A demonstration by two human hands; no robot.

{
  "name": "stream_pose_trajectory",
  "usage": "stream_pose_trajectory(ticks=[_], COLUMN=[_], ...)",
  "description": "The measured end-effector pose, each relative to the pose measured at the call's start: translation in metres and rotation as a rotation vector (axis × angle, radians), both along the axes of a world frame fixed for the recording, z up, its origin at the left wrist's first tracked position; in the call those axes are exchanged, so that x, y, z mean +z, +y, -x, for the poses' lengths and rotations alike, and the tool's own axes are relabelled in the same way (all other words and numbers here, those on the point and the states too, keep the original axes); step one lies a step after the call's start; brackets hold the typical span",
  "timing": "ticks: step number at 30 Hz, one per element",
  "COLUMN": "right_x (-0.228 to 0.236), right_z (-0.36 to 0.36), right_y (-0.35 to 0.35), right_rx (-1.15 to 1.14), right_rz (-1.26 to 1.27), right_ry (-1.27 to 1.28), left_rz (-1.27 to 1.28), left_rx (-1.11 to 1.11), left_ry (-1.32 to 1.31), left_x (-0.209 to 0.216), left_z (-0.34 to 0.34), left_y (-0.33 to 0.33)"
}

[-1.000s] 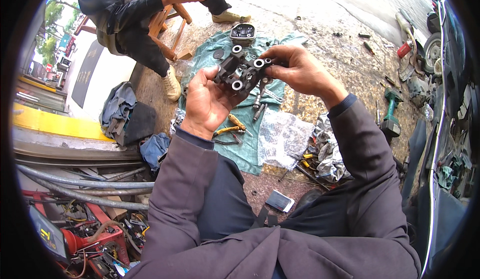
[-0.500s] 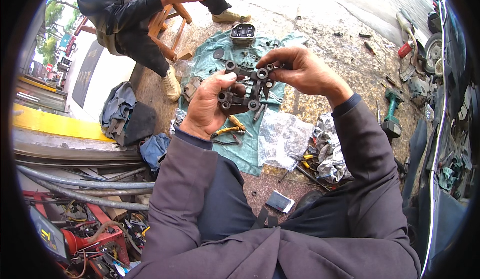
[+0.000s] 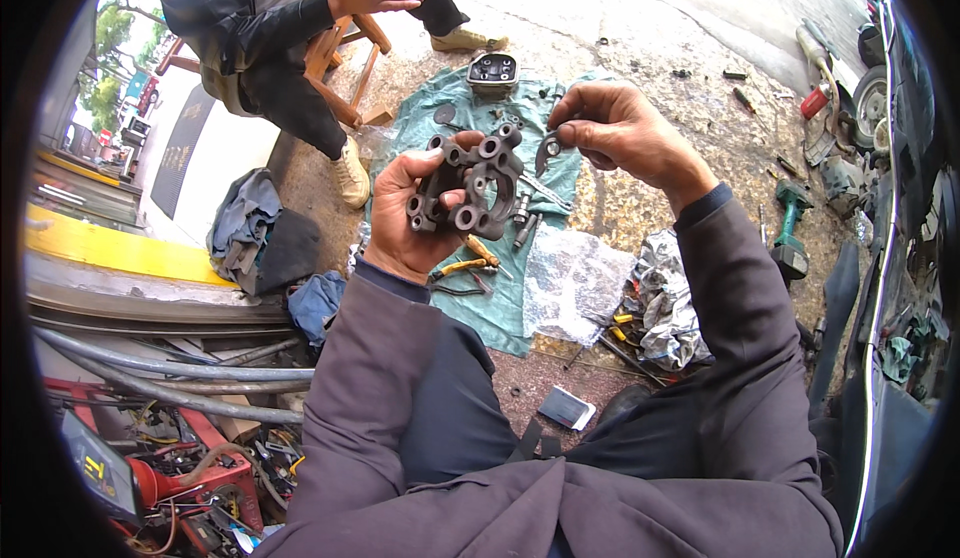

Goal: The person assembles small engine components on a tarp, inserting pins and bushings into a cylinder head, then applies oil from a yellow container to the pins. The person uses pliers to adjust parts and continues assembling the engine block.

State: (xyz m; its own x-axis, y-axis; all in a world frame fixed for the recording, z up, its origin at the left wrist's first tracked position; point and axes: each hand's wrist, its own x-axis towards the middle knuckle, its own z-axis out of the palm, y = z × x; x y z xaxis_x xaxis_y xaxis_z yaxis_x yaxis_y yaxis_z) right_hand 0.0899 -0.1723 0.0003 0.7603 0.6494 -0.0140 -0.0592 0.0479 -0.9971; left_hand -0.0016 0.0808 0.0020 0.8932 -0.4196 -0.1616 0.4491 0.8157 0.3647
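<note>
Casting in left hand, small part in right, over the tarp.

My left hand (image 3: 405, 223) is wrapped around a dark metal engine casting (image 3: 470, 186) with round bosses, fingers closed on it, held up above the green tarp (image 3: 440, 138). My right hand (image 3: 615, 128) pinches a small dark bracket-like part (image 3: 548, 146) between thumb and fingertips, just beside the casting, not touching it. Judging by that, the part is off the casting and the two aren't mated. Bolts (image 3: 527, 220), yellow-handled pliers (image 3: 470, 263) and a square housing (image 3: 492, 71) lie loose on the tarp. Clear plastic bag (image 3: 572, 283) beside it; contents unreadable. Another seated person (image 3: 270, 28) is at top left.
</note>
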Motion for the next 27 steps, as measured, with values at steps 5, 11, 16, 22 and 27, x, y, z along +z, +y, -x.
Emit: stream_pose_trajectory(ticks=[5, 11, 16, 22, 27], right_x=[-0.002, -0.006, -0.010, -0.006, 0.004], right_z=[0.000, -0.006, -0.007, -0.001, 0.006], right_y=[-0.004, -0.007, -0.009, 0.000, 0.004], right_rx=[0.002, -0.150, -0.134, 0.011, 0.186], right_rz=[-0.124, -0.080, -0.076, -0.140, -0.118], right_ry=[-0.003, -0.034, -0.046, 0.010, -0.108], left_rz=[0.083, -0.843, -1.441, -1.391, -0.949], left_rx=[0.000, 0.324, 0.436, 0.406, 0.147], left_ry=[-0.062, -0.352, -0.572, -0.515, -0.250], left_x=[0.004, 0.003, -0.008, -0.008, 0.001], left_z=[-0.002, 0.007, 0.007, 0.005, 0.004], left_y=[-0.005, -0.022, -0.037, -0.033, -0.019])
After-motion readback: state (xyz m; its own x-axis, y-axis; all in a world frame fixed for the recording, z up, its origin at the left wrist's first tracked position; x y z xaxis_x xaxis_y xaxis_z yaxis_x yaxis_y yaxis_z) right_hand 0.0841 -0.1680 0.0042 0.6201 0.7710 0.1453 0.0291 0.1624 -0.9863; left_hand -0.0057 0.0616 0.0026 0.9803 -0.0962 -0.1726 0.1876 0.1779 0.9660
